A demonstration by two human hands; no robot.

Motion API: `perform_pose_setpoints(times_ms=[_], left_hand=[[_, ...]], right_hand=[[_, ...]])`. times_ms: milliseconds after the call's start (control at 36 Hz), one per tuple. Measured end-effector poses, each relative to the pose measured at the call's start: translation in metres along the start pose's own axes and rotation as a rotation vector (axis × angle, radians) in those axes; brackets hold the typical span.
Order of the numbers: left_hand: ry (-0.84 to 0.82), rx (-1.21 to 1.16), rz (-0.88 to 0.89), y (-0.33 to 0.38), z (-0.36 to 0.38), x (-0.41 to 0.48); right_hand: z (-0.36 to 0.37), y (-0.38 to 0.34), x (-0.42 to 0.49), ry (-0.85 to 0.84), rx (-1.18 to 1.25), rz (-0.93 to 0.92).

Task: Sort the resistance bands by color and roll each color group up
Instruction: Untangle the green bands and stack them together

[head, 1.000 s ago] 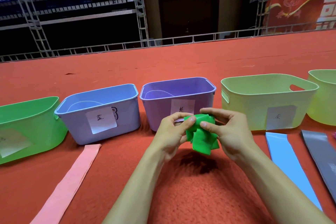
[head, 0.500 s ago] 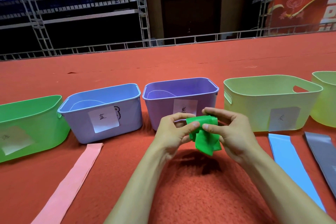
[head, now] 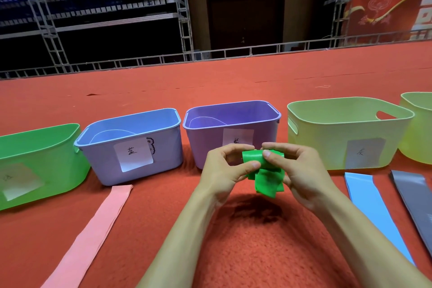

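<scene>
1. Left hand (head: 224, 170) and right hand (head: 301, 170) are both pinching the green band (head: 266, 177), partly rolled.
2. Band is hanging above the red carpet (head: 233, 252), before the purple bin (head: 210, 142).

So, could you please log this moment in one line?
step: rolling green resistance band | left hand: pinches roll | right hand: pinches roll | tail: hangs loose | pink band, blue band, grey band: unrolled
</scene>
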State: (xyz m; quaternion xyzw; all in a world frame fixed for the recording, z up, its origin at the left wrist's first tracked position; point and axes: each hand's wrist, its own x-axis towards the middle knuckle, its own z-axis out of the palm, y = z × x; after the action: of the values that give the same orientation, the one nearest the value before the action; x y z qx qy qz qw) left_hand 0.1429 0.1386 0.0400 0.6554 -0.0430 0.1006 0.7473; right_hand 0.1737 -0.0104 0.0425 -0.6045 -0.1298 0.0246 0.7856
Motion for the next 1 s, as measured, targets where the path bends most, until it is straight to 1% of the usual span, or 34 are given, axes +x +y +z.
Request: perform_pose_setpoints(times_ms=[111, 333, 639, 778, 889, 1000], left_hand=[[0.005, 0.033, 0.043, -0.002, 0.0, 0.0], [-0.011, 0.062, 0.157, 0.0, -0.001, 0.0], [-0.034, 0.075, 0.201, -0.004, -0.004, 0.001], [-0.065, 0.063, 0.185, -0.005, -0.005, 0.001], [-0.102, -0.036, 0.132, -0.008, -0.007, 0.003], [-0.141, -0.07, 0.112, -0.007, -0.004, 0.002]], right_hand=[[-0.002, -0.001, 0.0, -0.015, -0.015, -0.005], [-0.004, 0.0, 0.002, -0.053, -0.106, -0.079], [-0.008, -0.001, 0.001, -0.114, -0.125, -0.085], [-0.012, -0.004, 0.0, -0.155, -0.117, -0.115], [-0.012, -0.002, 0.001, -0.147, -0.09, -0.128], [-0.012, -0.002, 0.002, -0.129, -0.067, -0.134]])
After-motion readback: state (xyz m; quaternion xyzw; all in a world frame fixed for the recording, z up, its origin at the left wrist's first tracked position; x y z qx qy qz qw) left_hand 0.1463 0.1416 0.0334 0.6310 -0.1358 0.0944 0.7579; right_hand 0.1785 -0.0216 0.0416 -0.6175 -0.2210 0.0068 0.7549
